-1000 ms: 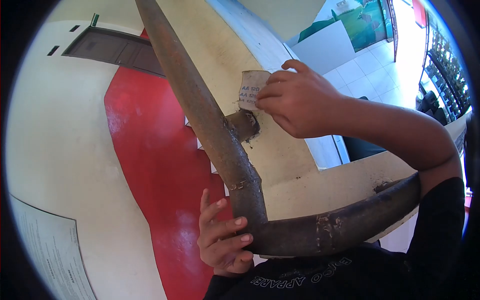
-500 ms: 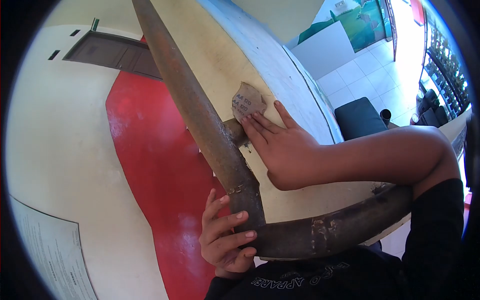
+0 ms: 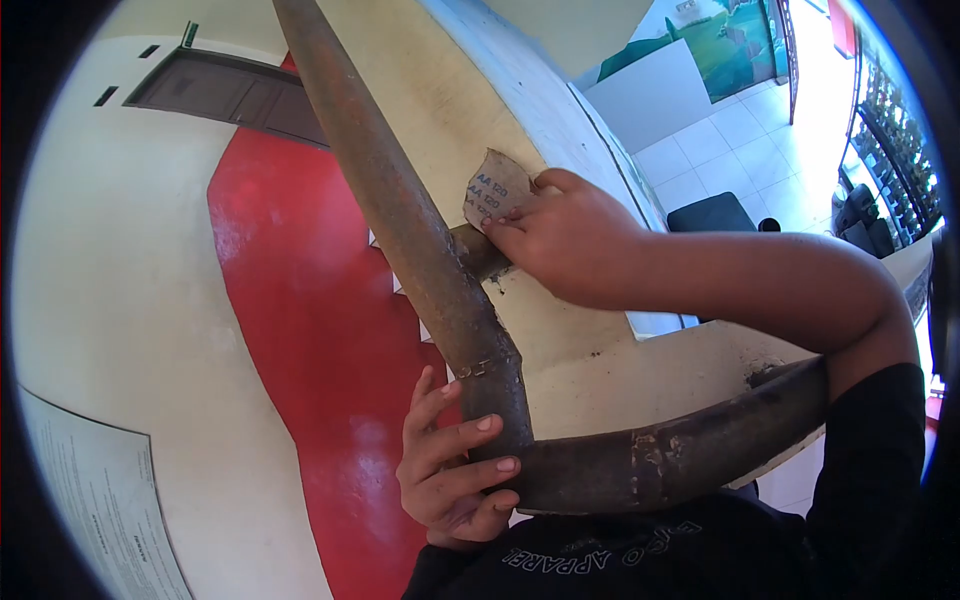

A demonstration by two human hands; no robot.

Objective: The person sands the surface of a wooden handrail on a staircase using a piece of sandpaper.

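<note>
Paper: one printed sheet [image 3: 95, 500] at the far left, stuck on the cream wall [image 3: 110, 260]; its print is too small to read.
Red band: one painted stripe [image 3: 300, 300] runs down the wall between the sheet and the rail.
Left hand: the left hand [image 3: 450, 475] grips the rusty handrail [image 3: 400, 220] at its bend — fingers curled round the pipe from the left, close together, thumb hidden.
Rail: one pipe, rising to the top edge and bending right toward the body; one short stub [image 3: 482, 252] ties it to the wall.
Sandpaper: one scrap [image 3: 493, 190] just above the stub, flat on the wall; its back reads "AA 120", repeated.
Right hand: the right hand [image 3: 565, 235] pinches the sandpaper's lower right edge — fingers bunched.
Room: tiled floor [image 3: 740, 150] lies open at the upper right.
Shirt: dark, lettered "APPAREL" [image 3: 560, 562].
</note>
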